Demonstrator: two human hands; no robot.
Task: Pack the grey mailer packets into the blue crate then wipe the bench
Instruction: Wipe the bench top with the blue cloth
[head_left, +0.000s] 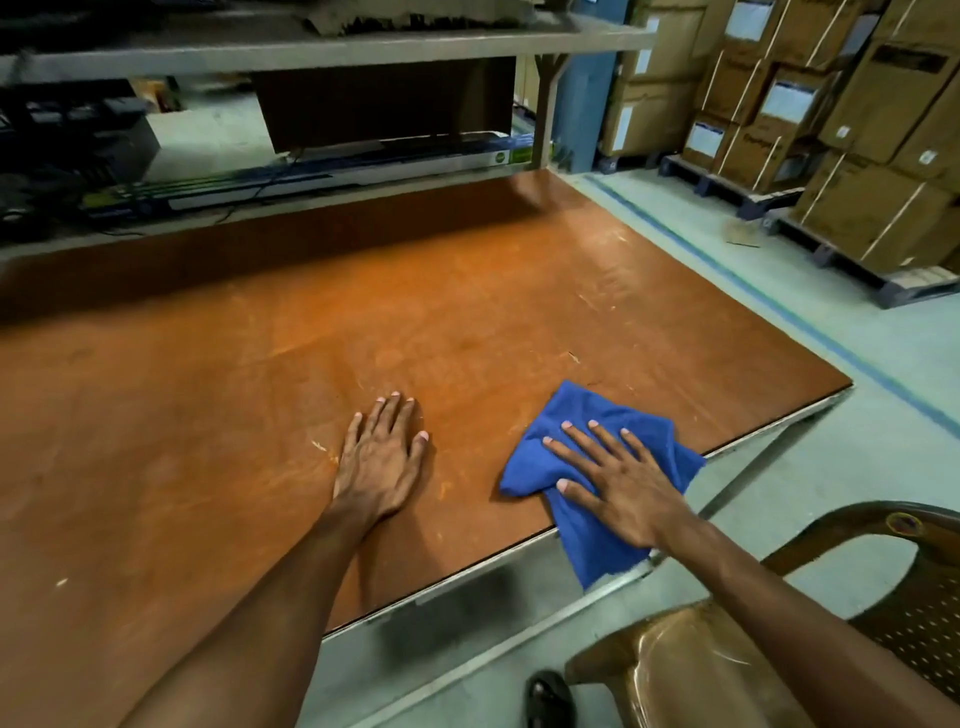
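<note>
A brown wooden bench fills most of the view. Near its right front edge lies a crumpled blue cloth, one end hanging over the edge. My right hand presses flat on the cloth with fingers spread. My left hand rests palm down on the bare wood, left of the cloth, holding nothing. No grey mailer packets and no blue crate are in view.
A brown plastic chair stands at the lower right beside the bench. Stacked cardboard boxes on pallets line the far right. A shelf frame with long flat boxes runs along the bench's back. A dark shoe shows on the floor.
</note>
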